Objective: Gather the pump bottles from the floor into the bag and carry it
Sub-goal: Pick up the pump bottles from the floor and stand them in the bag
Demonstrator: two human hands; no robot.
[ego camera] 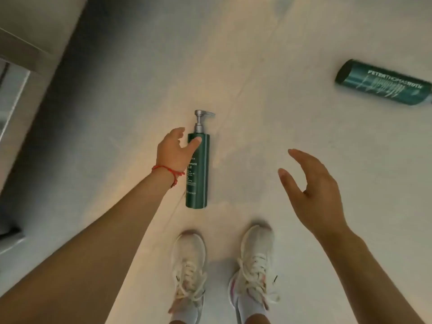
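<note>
Head view: first pump bottle being reached for on the floor.

A dark green pump bottle (197, 170) lies flat on the pale floor (268, 54) just ahead of the white sneakers (189, 265), pump head pointing away. The left hand (174, 152) is spread around its upper part, thumb laid on the shoulder — not yet closed. The right hand (313, 190) hangs open and empty. A teal bottle (383, 81) lies well apart at the right edge. No bag is seen, so gathering is judged barely begun — next, the fingers must be closed and the bottle lifted.

Pump bottle (198, 169) ahead of shoes (190, 260); second bottle (383, 81) far right.
</note>
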